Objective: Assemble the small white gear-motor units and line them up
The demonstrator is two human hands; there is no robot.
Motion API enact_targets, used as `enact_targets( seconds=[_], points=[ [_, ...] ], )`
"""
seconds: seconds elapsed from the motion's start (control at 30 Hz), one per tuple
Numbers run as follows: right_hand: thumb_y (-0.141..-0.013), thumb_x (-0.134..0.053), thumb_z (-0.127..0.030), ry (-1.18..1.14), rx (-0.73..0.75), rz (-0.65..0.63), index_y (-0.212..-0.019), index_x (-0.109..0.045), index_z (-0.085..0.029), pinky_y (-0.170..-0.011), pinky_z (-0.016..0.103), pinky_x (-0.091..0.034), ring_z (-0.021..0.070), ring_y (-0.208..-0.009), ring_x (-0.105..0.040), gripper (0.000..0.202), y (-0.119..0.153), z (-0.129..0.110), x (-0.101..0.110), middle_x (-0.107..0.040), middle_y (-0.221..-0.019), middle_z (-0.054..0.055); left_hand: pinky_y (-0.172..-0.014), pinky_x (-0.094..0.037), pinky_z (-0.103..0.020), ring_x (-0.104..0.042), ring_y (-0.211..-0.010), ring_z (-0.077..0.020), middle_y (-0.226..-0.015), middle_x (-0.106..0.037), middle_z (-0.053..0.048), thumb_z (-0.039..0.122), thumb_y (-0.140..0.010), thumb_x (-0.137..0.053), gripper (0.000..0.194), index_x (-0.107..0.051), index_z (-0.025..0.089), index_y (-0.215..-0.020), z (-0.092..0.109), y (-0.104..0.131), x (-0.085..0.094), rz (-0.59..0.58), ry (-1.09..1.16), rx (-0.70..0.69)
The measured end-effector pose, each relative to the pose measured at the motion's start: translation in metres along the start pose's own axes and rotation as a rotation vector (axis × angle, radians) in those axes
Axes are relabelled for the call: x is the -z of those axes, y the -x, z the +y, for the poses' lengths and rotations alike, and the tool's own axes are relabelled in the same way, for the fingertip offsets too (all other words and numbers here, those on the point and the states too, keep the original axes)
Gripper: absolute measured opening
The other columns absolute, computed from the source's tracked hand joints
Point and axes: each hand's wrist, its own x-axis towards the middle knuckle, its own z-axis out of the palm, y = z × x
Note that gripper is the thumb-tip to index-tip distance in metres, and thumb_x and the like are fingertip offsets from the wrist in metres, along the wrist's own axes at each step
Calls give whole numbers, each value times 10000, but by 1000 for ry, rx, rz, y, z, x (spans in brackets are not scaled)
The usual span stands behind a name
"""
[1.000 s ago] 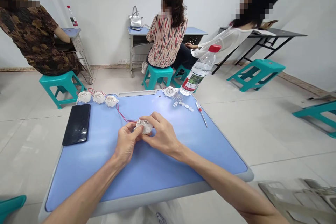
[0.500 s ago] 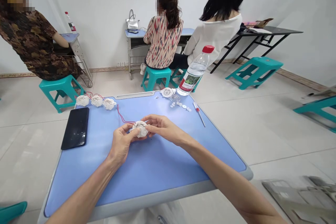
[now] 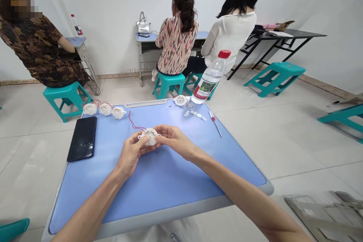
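Observation:
Between my two hands is a small round white device with side lugs and thin red wires, resembling a small motor. My left hand grips its left side, thumb on the face. The right hand holds the right side, its thumb and fingers pressed at the rim. Both hands are just above the blue desk. The red wires run up and left from the device. What lies under the thumbs is hidden.
Three similar white devices line the far left edge by a black phone. At the far right stand another device, a water bottle, small white discs and a screwdriver. Several people sit beyond on green stools.
The white device has turned slightly in my hands, so its left lug shows more. Its red wires have swung a little. Both hands keep their hold.

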Motion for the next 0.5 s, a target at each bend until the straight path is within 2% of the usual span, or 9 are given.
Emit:
enact_targets(
  seconds=[0.23, 0.4, 0.5],
  points=[
    [-723, -698, -381, 55, -18, 54, -956, -609, -160, -719, 282, -492, 116, -710, -605, 334, 1, 2, -1, -632, -921, 24, -860, -524, -386, -676, -818, -201, -920, -707, -92, 345, -721, -731, 301, -694, 121, -918, 2, 0, -1, 33, -14, -7],
    [-696, -712, -370, 21, -17, 70, -948, -599, -166, -679, 262, -485, 92, -640, -580, 343, 1, 3, -1, -558, -809, -24, -765, -560, -405, -690, -693, -202, -823, -716, -92, 380, -759, -694, 341, -649, 132, -988, 4, 0, 3, -11, -75, 63],
    [-683, -717, -364, 5, -20, 76, -922, -607, -166, -690, 274, -496, 99, -643, -576, 329, 0, 3, -1, -547, -770, -31, -725, -570, -395, -701, -702, -225, -773, -716, -104, 403, -754, -696, 378, -638, 125, -1004, 5, 0, 4, -6, -88, 98]
  ],
)
